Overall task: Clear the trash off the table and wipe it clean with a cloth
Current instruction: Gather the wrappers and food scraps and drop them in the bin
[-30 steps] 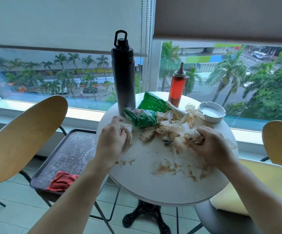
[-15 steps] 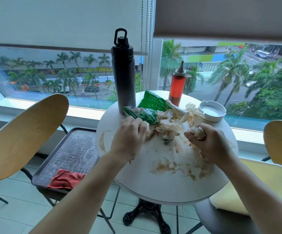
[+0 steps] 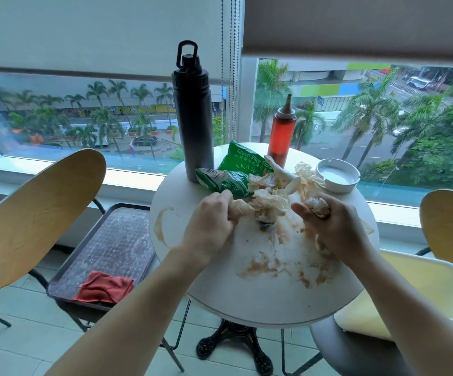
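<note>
Trash-gathering step: the left hand [image 3: 209, 229] and right hand [image 3: 336, 229] each clench crumpled tissues [image 3: 267, 203] on the stained worktop [image 3: 247, 291]; next, seemingly, bunching the rest for removal.

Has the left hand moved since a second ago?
Yes. The left hand has slid right, from the table's left edge toward the tissue pile, in front of the black bottle.

table [image 3: 220, 294] white (brown smears) | wrapper [image 3: 236, 162] green | cloth [image 3: 103, 287] red | bottle [image 3: 192, 126] black
</note>
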The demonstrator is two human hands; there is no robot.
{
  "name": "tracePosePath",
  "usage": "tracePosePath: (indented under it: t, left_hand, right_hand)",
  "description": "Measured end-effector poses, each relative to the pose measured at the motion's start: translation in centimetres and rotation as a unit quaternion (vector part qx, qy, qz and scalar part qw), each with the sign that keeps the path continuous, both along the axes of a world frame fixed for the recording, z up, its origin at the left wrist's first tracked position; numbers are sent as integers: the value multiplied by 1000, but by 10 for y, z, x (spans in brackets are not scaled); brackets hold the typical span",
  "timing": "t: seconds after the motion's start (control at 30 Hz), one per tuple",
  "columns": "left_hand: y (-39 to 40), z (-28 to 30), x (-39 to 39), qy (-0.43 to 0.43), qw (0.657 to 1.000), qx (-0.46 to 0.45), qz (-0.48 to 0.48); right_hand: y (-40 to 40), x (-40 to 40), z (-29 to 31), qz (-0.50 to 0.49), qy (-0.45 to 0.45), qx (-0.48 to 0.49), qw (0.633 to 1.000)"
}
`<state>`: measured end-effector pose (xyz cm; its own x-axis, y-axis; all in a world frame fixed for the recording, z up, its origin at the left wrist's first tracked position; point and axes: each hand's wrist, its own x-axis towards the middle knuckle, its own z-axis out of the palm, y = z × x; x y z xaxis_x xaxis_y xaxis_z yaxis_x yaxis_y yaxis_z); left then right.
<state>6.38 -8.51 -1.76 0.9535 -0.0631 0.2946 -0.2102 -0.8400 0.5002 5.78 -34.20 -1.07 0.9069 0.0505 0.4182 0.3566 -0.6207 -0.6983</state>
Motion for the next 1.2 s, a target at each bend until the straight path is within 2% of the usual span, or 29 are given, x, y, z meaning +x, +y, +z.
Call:
tracePosePath:
  t: [0.13, 0.37, 0.47, 0.6, 0.73, 1.07, 1.2]
  left_hand:
    - [3, 3, -3, -9, 1000, -3, -12]
    - [9, 8, -10, -78, 997, -21, 5]
    - [11, 14, -12, -80, 995, -55, 21]
    - [15, 22, -14, -104, 990, -94, 18]
    - [17, 30, -20, -88, 988, -126, 5]
    - [18, 34, -27, -60, 987, -135, -56]
    - [15, 35, -28, -62, 983, -145, -93]
  right_hand:
    - [2, -3, 3, 1, 11, 7, 1000]
    - [3, 5, 3, -19, 19, 42, 999]
    - [6, 8, 5, -25, 44, 113, 992]
    - [11, 5, 13, -38, 38, 134, 989]
    - [19, 3, 18, -44, 46, 176, 982]
    - [31, -10, 32, -48, 28, 138, 989]
    - [31, -13, 32, -35, 72, 215, 973]
